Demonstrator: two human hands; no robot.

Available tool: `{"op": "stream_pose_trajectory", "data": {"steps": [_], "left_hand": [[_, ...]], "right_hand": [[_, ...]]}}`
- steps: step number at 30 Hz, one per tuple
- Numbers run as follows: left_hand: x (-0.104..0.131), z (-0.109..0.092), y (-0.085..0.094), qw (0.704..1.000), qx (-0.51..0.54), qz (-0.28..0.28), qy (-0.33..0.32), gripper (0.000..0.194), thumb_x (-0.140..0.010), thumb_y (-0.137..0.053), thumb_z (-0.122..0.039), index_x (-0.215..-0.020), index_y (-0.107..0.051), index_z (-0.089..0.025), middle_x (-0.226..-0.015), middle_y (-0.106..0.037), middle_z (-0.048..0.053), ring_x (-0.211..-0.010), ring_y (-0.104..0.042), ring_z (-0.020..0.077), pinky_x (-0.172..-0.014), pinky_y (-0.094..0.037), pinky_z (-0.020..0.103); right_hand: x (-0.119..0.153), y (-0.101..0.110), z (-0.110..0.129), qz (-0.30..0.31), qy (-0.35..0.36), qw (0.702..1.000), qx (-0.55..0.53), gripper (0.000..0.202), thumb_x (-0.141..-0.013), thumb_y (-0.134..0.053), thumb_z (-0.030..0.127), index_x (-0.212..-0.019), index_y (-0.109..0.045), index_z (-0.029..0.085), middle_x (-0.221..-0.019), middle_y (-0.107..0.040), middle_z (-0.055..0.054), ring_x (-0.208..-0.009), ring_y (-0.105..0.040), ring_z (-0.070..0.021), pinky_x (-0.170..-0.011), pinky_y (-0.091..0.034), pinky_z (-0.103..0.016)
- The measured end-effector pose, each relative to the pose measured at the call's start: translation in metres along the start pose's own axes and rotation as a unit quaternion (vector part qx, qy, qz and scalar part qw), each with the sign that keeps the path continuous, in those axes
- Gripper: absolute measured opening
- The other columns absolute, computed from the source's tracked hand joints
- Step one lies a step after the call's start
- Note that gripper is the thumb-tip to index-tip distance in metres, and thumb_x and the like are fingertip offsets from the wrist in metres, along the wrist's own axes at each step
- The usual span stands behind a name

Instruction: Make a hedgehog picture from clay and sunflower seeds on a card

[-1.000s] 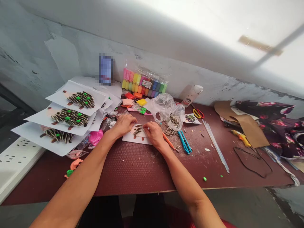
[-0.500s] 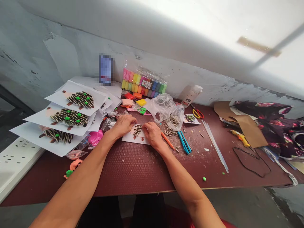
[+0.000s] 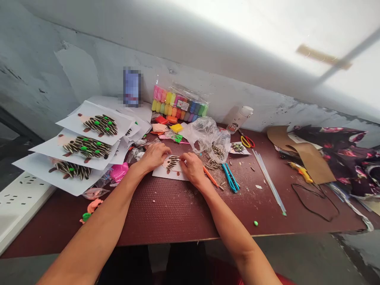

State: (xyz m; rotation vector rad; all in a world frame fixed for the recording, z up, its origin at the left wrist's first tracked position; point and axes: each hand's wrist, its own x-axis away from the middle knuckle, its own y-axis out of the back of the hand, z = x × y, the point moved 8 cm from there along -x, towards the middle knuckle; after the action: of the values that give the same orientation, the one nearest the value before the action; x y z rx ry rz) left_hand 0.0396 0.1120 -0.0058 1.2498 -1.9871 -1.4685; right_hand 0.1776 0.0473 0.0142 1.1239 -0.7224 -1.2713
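A white paper card (image 3: 166, 173) lies on the table in front of me, bearing a pale clay hedgehog with rows of sunflower seeds (image 3: 173, 162) as spines. My left hand (image 3: 154, 155) is at the card's upper left, fingers bent and closed on it. Over the hedgehog's right side, my right hand (image 3: 192, 168) has thumb and fingertips pinched together; whatever is between them is too small and hidden to make out. Just right of that hand lie an orange pen-like tool (image 3: 211, 177), a blue cutter knife (image 3: 230, 178) and a pile of loose sunflower seeds (image 3: 214, 163).
Finished hedgehog cards (image 3: 86, 147) are stacked at left beside a white power strip (image 3: 22, 194). Behind are a pack of coloured clay (image 3: 178, 105), a plastic bag (image 3: 204, 132) and a bottle (image 3: 240, 118). Scissors (image 3: 247, 141), clear sticks (image 3: 270, 182) and a yellow glue gun (image 3: 303, 172) lie right.
My right hand has shifted very slightly to the right over the hedgehog. My left hand and the card look almost unmoved.
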Motion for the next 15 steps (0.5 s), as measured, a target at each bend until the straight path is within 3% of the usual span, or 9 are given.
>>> {"op": "stream_pose_trajectory", "data": {"steps": [15], "left_hand": [[0.0005,-0.0032,-0.0009,1.0,0.0,0.02,-0.006,0.043,-0.082,-0.054,-0.012,-0.108,-0.082,-0.031,-0.096,-0.071,0.006,-0.097,-0.064,0.0245,-0.088,-0.049,0.038]], "right_hand": [[-0.0046,-0.0064,0.0039,0.001,0.007,1.0,0.026,0.017,-0.102,-0.055,0.022,-0.098,-0.071,0.02,-0.096,-0.065,-0.006,-0.095,-0.056,-0.0197,-0.083,-0.041,-0.028]]}}
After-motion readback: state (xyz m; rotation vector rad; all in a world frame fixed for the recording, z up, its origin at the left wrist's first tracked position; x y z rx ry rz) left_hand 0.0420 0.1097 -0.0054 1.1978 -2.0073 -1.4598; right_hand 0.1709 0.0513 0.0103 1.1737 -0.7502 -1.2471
